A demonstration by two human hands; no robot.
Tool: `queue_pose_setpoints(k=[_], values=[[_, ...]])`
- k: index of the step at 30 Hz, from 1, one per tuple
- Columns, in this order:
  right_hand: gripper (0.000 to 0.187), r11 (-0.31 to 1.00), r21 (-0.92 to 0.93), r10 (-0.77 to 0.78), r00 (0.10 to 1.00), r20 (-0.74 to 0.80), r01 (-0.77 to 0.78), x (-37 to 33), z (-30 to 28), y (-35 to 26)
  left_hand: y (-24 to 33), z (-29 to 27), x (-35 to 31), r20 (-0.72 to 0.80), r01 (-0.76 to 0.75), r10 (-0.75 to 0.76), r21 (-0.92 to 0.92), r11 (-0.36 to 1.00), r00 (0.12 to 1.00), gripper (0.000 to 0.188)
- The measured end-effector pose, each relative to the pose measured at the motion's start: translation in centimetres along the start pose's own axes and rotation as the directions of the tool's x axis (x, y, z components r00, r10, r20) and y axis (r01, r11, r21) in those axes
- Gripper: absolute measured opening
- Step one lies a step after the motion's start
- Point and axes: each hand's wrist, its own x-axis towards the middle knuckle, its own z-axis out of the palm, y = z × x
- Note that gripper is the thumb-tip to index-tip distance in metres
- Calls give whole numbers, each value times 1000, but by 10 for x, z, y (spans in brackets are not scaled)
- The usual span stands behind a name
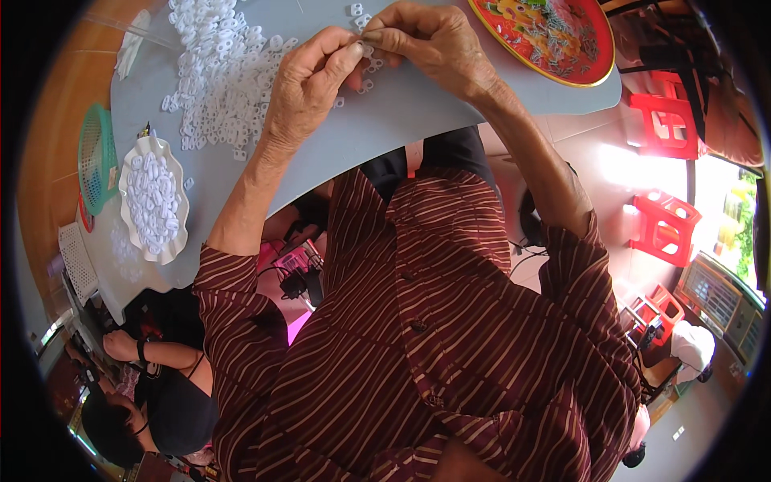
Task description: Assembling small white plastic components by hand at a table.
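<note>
My left hand (309,80) and my right hand (438,48) meet over the far part of the grey table (345,145). Thumb and fingers of both are pinched together, fingertips almost touching. Whatever lies between them is too small and covered to make out. To the left of my left hand spreads a heap of small white plastic pieces (229,104), oval with holes. A few loose white pieces (367,85) lie beneath and beside my fingertips. Right of my right hand, a round red tray (593,68) with a gold rim and flower pattern bears many small silvery metal parts (554,44).
A white scalloped dish (183,197) filled with white pieces stands at the table's left, beside a green mesh basket (96,157). Red stools (665,229) stand on the floor to the right. A person in black (177,402) sits at lower left; another person's arm (727,120) shows at right.
</note>
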Motion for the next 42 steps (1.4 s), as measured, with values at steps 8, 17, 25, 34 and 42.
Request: queue_pose_setpoints(k=[8,17,25,34,42], values=[[21,977,-205,-52,999,-3,51,-1,-3,2,-8,2,-2,38,20,-14,-182,983,999,14],[19,982,-181,60,998,-24,-63,4,5,-8,-10,-4,-1,8,-47,48,-57,997,999,15],[26,989,-136,-61,996,-60,53,-4,4,2,-1,0,-1,-20,-2,0,-102,995,1000,16],[27,971,-231,-101,980,-169,60,-11,14,5,-1,7,-6,-43,-21,13,-180,983,999,14],[23,998,46,-43,977,-211,53,-20,7,9,10,-9,6,-20,-38,40,121,992,999,13]])
